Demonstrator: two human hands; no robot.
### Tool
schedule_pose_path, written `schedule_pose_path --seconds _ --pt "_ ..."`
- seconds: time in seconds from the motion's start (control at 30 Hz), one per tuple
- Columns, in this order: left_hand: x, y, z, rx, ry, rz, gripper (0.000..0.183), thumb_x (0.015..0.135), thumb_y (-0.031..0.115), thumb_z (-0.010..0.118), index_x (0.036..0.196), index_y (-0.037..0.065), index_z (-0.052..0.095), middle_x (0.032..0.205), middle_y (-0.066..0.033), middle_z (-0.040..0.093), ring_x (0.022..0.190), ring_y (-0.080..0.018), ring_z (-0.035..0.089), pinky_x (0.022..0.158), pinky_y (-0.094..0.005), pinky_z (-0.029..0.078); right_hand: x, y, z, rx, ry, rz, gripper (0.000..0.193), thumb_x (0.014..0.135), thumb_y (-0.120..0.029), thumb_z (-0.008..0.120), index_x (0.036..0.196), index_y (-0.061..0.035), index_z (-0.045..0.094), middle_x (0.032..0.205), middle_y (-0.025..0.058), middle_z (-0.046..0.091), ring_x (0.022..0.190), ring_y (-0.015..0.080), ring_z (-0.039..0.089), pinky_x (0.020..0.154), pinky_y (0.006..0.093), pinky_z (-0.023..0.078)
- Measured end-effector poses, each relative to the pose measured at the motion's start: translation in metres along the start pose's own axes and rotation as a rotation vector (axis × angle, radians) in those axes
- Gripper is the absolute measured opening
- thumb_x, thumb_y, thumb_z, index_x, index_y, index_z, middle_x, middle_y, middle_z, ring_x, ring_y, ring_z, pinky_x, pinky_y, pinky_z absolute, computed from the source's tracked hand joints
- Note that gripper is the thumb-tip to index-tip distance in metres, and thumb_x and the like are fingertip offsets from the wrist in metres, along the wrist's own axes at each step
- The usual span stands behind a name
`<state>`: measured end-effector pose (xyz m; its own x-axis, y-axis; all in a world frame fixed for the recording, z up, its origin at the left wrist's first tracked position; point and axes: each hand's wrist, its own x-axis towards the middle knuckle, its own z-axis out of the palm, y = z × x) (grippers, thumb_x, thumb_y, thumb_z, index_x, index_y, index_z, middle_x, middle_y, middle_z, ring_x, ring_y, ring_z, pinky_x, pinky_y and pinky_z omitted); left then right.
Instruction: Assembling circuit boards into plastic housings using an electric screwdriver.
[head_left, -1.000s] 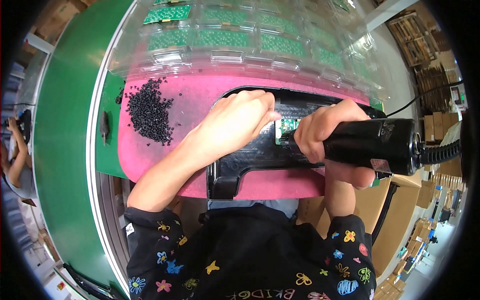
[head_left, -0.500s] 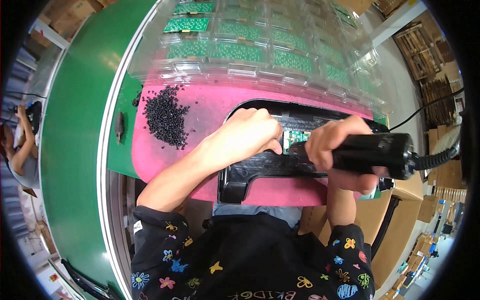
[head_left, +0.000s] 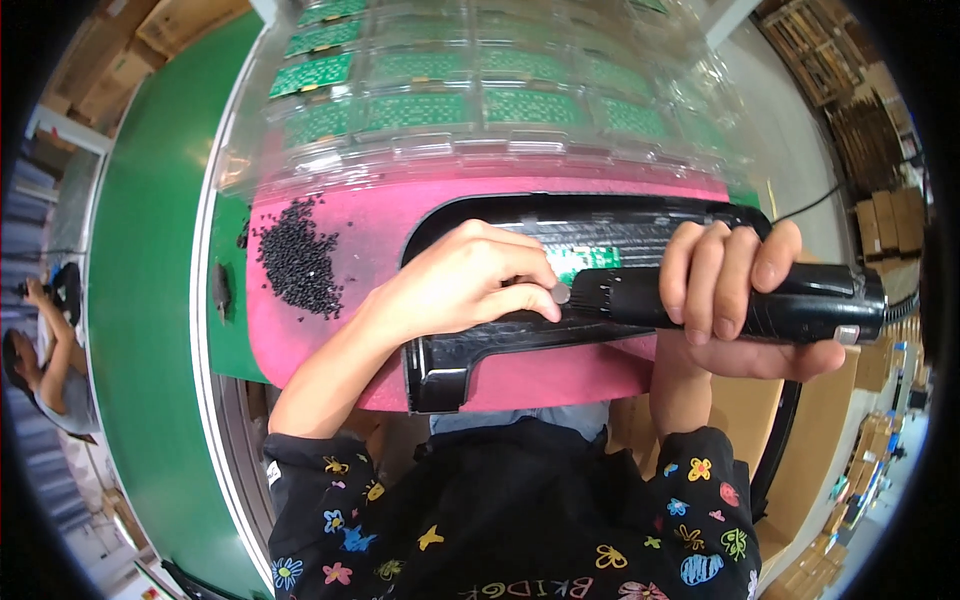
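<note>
My right hand (head_left: 735, 290) is wrapped round a black electric screwdriver (head_left: 620, 295), which lies nearly level with its nose pointing left. At the nose is a small grey round tip (head_left: 561, 295). My left hand (head_left: 490, 275) meets this tip with thumb and forefinger in a pinch; anything small between them is hidden. Beneath both hands is a long black plastic housing (head_left: 440, 345) with a green circuit board (head_left: 590, 262) inside it, partly covered by the hand and the tool.
A pile of small black screws (head_left: 298, 262) lies left on the pink mat (head_left: 385, 220). Clear plastic trays (head_left: 430, 150) of green boards stand behind. A dark narrow tool (head_left: 221, 290) rests on the green table edge. Another person (head_left: 45, 350) sits far left.
The screwdriver has swung from pointing down at the board to lying nearly level, its tip now at my left fingers. My right grip has shifted up and right.
</note>
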<state>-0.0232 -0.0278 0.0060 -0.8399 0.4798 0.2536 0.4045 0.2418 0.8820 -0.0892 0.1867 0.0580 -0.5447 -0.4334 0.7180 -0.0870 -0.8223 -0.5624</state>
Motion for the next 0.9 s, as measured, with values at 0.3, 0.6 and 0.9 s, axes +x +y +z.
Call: schedule_pose_path --seconds 0.3,0.6,0.9 --pt "-0.002 -0.002 -0.018 0.348 0.378 0.123 0.086 0.063 0.060 0.077 0.120 0.002 0.046 0.117 -0.0125 0.054 0.113 -0.0289 0.047 0.102 -0.0426 0.036 -0.001 -0.025 0.007 -0.456 0.312 0.167 0.080 0.076 -0.079 0.058 0.095 -0.0020 0.049 0.058 -0.0007 0.049 0.045 0.0091 0.046 0.043 0.0232 0.038" --pt "-0.011 -0.019 -0.023 0.235 0.585 0.102 0.033 0.089 0.027 0.050 0.103 0.006 0.029 0.113 -0.0167 0.037 0.106 -0.0237 0.036 0.103 -0.0425 0.028 -0.012 -0.016 -0.013 -0.523 0.323 0.303 0.079 0.078 -0.077 0.057 0.093 0.0002 0.049 0.057 0.0013 0.046 0.043 0.0100 0.042 0.041 0.0235 0.035" --pt "0.002 -0.014 -0.020 0.440 0.437 -0.013 0.020 0.081 -0.008 0.051 0.098 0.001 0.045 0.097 -0.0137 0.050 0.093 -0.0285 0.051 0.088 -0.0343 0.041 -0.016 -0.009 -0.042 -0.196 0.071 0.253 0.078 0.073 -0.073 0.069 0.096 -0.0009 0.051 0.060 0.0006 0.049 0.045 0.0096 0.045 0.041 0.0227 0.036"
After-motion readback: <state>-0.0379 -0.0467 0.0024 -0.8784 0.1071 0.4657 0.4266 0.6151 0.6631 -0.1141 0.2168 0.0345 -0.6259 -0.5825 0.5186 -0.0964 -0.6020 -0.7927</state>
